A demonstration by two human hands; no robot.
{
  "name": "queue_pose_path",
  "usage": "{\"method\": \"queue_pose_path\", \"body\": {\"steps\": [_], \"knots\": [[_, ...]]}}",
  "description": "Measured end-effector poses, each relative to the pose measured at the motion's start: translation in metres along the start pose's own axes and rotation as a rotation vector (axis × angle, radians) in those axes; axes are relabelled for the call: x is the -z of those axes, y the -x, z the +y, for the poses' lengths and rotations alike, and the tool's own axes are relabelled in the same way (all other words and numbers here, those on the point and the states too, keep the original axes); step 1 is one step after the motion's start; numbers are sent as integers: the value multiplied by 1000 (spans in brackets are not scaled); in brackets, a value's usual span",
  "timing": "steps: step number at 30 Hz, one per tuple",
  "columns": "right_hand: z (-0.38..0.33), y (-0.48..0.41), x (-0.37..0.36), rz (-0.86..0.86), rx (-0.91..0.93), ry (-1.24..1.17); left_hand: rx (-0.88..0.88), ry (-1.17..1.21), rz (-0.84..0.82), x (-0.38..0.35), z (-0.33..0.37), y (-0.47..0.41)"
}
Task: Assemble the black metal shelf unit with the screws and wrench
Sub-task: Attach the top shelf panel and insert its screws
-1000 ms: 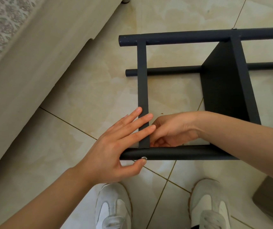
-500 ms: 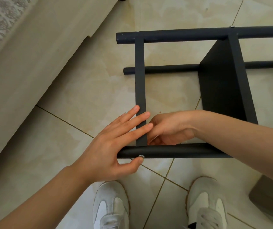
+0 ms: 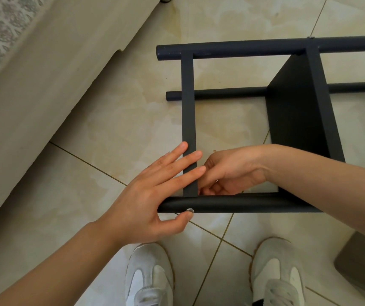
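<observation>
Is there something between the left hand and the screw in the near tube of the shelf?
Nothing visible does. The left hand touches the screw on the near tube with its thumb tip; its straight fingers lie across the flat crossbar. The right hand is behind the tube, fingertips partly hidden.

shelf unit [image 3: 296,120]: matt black metal | floor [image 3: 115,120]: glossy tile

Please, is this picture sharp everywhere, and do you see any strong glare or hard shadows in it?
Head view: light is soft and even; the glossy beige floor tiles carry a pale sheen, no harsh glare; shadows under the black metal shelf frame are faint; the left hand and right hand are sharp; the grey box at the lower right corner is blurred.
</observation>
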State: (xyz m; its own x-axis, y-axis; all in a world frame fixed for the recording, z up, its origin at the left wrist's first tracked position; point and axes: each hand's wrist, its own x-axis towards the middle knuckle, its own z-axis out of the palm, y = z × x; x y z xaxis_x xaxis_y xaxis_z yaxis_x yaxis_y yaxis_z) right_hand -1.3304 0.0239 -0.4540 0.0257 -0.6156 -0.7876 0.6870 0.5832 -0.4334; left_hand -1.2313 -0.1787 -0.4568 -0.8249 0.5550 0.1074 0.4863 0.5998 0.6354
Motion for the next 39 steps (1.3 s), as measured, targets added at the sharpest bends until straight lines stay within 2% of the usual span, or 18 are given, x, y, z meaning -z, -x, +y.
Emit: {"method": "queue_pose_path", "body": {"steps": [7,13,21,31,35,39], "knots": [[2,-1,-3,-30,81,-53,4,-6,2,0,1,0],[3,-2,-6,46,41,5,11,5,-2,0,2,0],[4,-2,-7,-2,85,-58,9,-9,-3,0,1,1],[2,-5,-8,82,34,15,6,-8,-2,1,1,0],[3,-1,-4,-1,70,-99,11,-1,-4,0,1,1],[5,-1,-5,-52,92,-94,7,1,-1,0,0,1]]}}
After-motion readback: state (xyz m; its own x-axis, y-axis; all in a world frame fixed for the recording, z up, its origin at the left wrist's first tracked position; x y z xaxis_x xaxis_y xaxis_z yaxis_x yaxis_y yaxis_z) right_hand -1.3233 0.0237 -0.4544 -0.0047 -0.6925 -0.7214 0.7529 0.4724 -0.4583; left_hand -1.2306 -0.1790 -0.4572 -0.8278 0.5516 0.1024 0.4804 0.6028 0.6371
